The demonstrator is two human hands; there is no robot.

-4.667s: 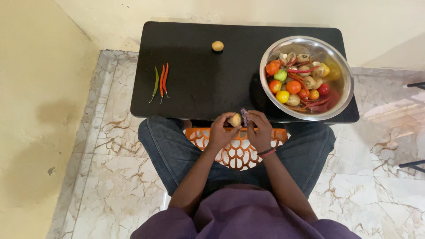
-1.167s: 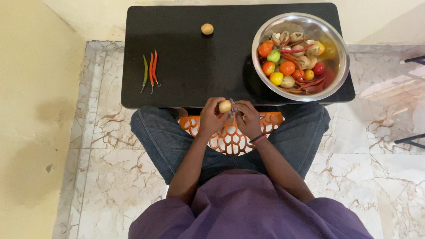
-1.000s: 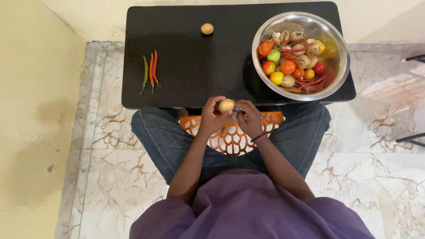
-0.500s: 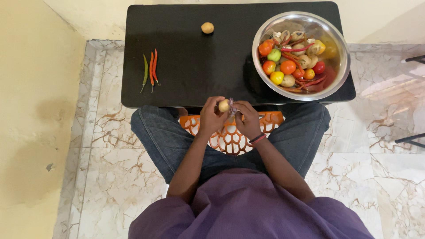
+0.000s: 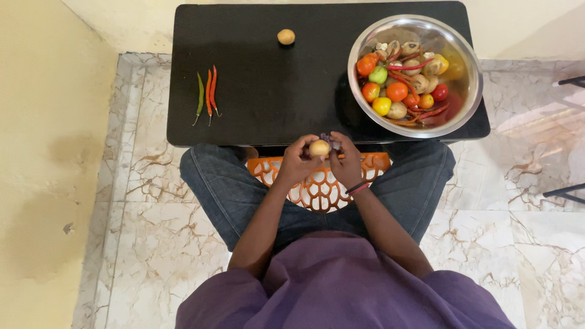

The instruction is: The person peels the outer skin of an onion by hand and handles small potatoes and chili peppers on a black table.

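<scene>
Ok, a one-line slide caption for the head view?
Seated person's left hand holds a small potato against the right hand, beside a steel bowl of vegetables on a black table.

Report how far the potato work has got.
Done: one potato sits alone on the black table, beside three chillies. In hand: left hand holds a potato, right hand a small purple tool against it. Left: more potatoes in the steel bowl.

The black surface [image 5: 274,85] holds three thin chillies [image 5: 207,94], one small potato [image 5: 286,37] and a shiny bowl [image 5: 469,106] of vegetables.
</scene>
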